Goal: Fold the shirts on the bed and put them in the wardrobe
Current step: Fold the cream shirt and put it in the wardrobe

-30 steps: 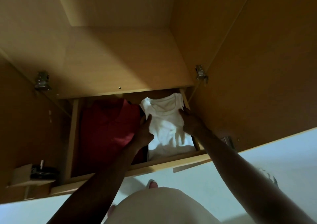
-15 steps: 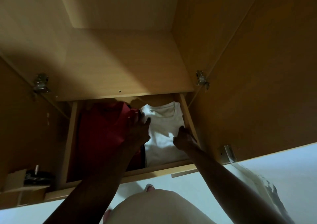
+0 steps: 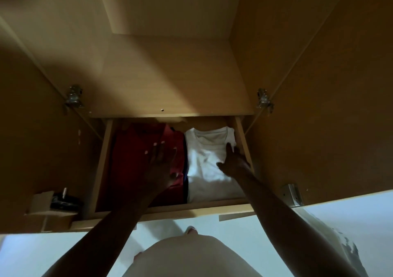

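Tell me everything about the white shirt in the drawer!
The white shirt is folded into a neat rectangle, with its neckline toward the back. It looks like soft cotton, a little wrinkled. It lies flat in the right side of the wooden drawer, next to a folded red shirt. The right hand rests on its right edge with fingers stretched out, one fingertip near the collar.

The person wears a pale cream garment (image 3: 187, 255) over the torso, forearms bare to the elbow, nails light on the left hand (image 3: 160, 164).
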